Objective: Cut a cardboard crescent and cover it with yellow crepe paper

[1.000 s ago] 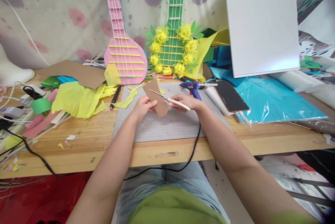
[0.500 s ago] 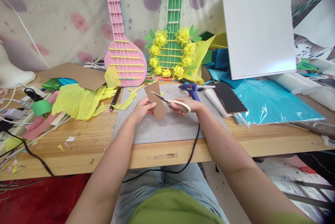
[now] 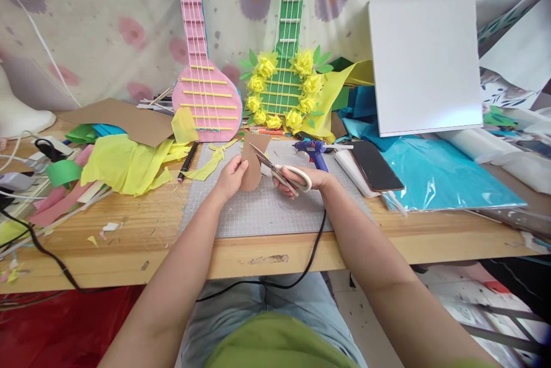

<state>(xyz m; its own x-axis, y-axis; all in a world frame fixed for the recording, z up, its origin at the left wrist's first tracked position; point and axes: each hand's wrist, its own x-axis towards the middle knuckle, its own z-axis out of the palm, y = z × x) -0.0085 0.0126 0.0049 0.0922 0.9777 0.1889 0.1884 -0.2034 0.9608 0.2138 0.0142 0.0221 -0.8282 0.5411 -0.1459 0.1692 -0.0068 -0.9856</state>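
Observation:
Between the thumb and fingers of my left hand (image 3: 233, 176) is a brown piece of cardboard (image 3: 252, 171) with a rounded lower end, held up over the grey cutting mat (image 3: 275, 219). My right hand (image 3: 297, 178) grips white-handled scissors (image 3: 303, 185), its fingers through the loops. The scissor blades are parted and lie at the right edge of the cardboard. Just behind my right hand, a blue glue gun (image 3: 316, 152) rests on the mat.
A pink paper guitar (image 3: 209, 98) and a green one (image 3: 282, 84) with yellow flowers lean at the back. Yellow crepe paper (image 3: 124, 164) and a black marker (image 3: 188, 161) lie left. Rightward are a phone (image 3: 377, 166), a blue plastic-wrapped pack (image 3: 447, 175) and a white board (image 3: 426, 64).
The cardboard has turned in my left hand, and its lower end now looks rounder. The scissors have shifted slightly along its right edge, with their handles wider apart.

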